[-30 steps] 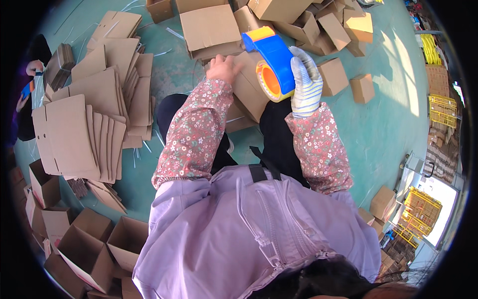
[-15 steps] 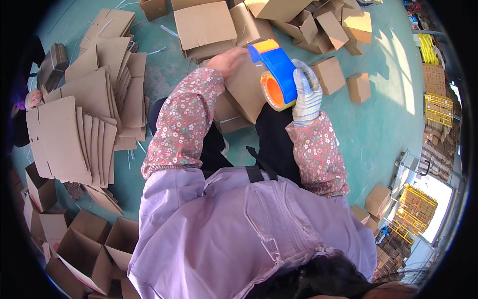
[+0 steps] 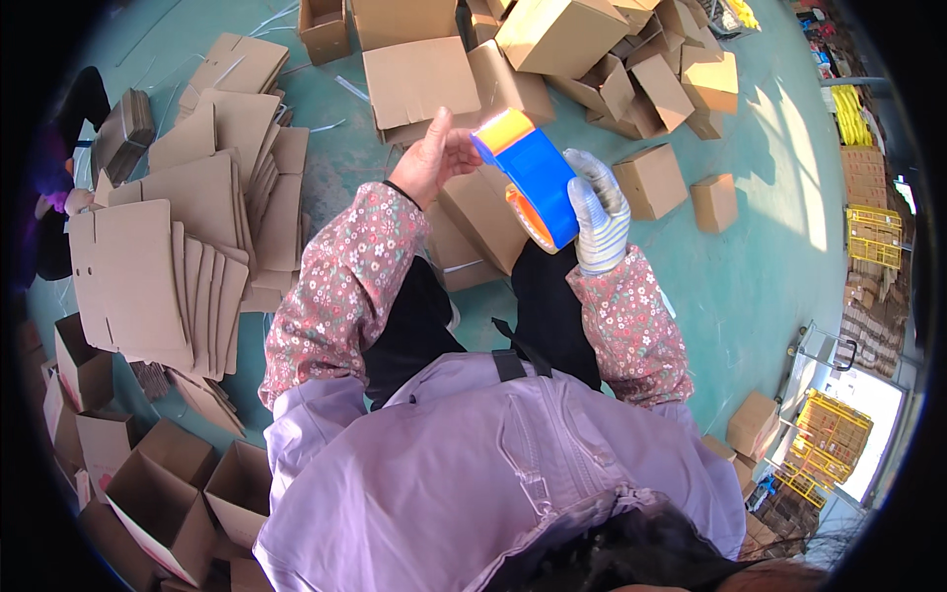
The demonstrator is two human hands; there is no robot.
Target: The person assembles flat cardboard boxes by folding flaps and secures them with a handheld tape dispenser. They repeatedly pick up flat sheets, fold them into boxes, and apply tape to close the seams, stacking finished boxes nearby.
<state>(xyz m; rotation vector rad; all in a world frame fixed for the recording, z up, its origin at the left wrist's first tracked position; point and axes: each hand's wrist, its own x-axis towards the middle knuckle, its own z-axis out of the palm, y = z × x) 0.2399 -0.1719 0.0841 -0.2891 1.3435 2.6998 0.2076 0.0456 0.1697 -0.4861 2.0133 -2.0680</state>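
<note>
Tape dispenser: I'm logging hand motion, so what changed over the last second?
The gloved right hand kept its grip on the blue tape dispenser. The bare left hand moved from the box below up to the dispenser's front end. The flat cardboard stacks stayed put.

Flat cardboard stack (image 3: 168, 257) left, folded boxes (image 3: 592, 59) ahead, open boxes (image 3: 158, 493) lower left

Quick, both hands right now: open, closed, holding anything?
Left hand: bare, partly open, fingertips at the yellow end of the blue tape dispenser.
Right hand: gloved, closed around the tape dispenser.
</note>
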